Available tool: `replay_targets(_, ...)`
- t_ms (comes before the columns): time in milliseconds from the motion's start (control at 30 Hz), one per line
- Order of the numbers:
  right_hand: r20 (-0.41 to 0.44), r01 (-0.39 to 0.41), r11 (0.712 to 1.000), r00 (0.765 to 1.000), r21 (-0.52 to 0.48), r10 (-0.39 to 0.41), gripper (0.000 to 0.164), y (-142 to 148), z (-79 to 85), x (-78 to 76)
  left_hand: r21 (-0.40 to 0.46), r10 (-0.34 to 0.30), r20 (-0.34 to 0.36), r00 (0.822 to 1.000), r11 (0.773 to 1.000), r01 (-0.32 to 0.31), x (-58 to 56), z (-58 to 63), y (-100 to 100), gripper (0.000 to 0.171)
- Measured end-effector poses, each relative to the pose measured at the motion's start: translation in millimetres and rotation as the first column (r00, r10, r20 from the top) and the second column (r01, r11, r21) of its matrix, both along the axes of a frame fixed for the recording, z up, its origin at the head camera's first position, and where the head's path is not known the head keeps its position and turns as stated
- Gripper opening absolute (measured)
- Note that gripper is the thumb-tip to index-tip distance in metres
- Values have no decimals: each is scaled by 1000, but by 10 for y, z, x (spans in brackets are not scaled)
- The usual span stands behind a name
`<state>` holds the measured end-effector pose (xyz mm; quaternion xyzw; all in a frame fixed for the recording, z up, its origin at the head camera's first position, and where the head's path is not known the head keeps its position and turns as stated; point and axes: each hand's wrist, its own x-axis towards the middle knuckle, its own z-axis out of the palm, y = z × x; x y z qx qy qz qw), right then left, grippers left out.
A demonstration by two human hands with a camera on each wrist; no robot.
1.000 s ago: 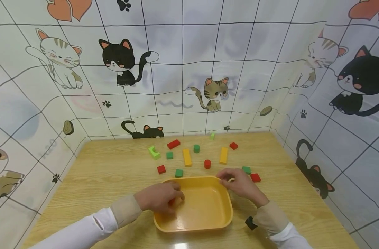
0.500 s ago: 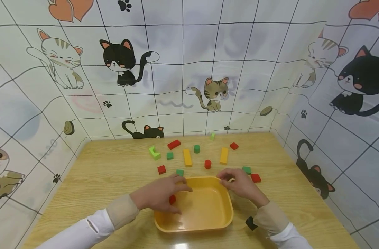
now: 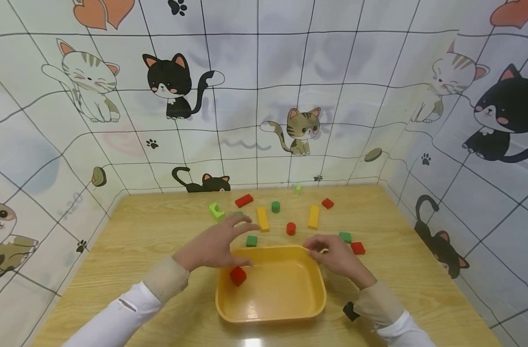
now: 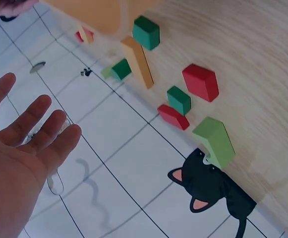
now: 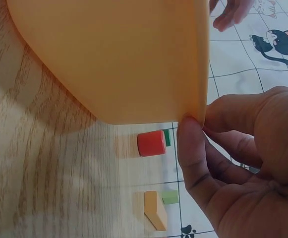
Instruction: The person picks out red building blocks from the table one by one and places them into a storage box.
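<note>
Yellow tray (image 3: 281, 289) holding a red block (image 3: 238, 276), far corner pinched by right hand (image 3: 335, 254). Left hand (image 3: 212, 243), fingers spread, partly screens a green block (image 3: 238, 213); red cylinder (image 3: 291, 229) stands beyond tray.

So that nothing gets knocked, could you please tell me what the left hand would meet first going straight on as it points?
In the head view, the left hand points toward the leftmost yellow block, likely the first thing met, though depth is unclear and the hand might pass above it.
</note>
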<state>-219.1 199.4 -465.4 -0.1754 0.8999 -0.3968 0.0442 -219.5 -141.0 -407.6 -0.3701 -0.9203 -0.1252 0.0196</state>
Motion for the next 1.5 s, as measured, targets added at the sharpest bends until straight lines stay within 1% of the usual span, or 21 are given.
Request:
replay_targets(67, -8, -3, 1000, 1000, 3, 3, 15, 3, -4, 1, 20, 28, -5, 1000, 999, -28, -59, -4, -34, 81)
replay_targets(133, -9, 7, 1000, 1000, 3, -7, 14, 4, -6, 2, 54, 62, 5, 998, 997, -62, -119, -8, -72, 82)
replay_targets(267, -11, 9, 1000, 1000, 6, -9, 13, 4, -8, 3, 124, 139, 45, 989, 982, -144, -239, -39, -162, 82)
replay_targets(433, -19, -12, 1000, 1000, 8, 12, 13, 3, -3, 6, 191, 171, 82, 982, 964, -184, -373, -117, -263, 80)
replay_targets(533, -15, -14, 1000, 1000, 9, 14, 13, 5, 1, 3, 186, 194, 94, 976, 960, -209, -442, -180, -306, 81)
replay_targets(600, -12, -15, 1000, 1000, 8, 15, 13, 7, 5, 2, 179, 218, 115, 969, 955, -236, -483, -222, -328, 82)
replay_targets(800, 1, -2, 1000, 1000, 11, 2, 13, 12, -11, -4, 163, 260, 163, 952, 944, -286, -592, -374, -361, 82)
replay_targets(933, 1, 6, 1000, 1000, 14, -6, 13, 15, -17, -2, 127, 274, 174, 946, 946, -297, -649, -496, -366, 82)
replay_targets(1067, 3, 9, 1000, 1000, 13, -9, 13, 11, -19, -5, 100, 281, 184, 942, 948, -302, -671, -591, -371, 83)
replay_targets(1167, 6, 6, 1000, 1000, 16, -6, 13, 7, -22, -5, 85, 275, 185, 943, 952, -294, -680, -650, -374, 82)
replay_targets(1367, -4, -6, 1000, 1000, 12, 6, 14, 7, -35, -3, 44, 260, 170, 950, 962, -271, -714, -766, -383, 71)
replay_targets(1500, -8, -7, 1000, 1000, 14, 7, 14, 9, -41, -5, 28, 246, 177, 953, 966, -255, -720, -806, -382, 65)
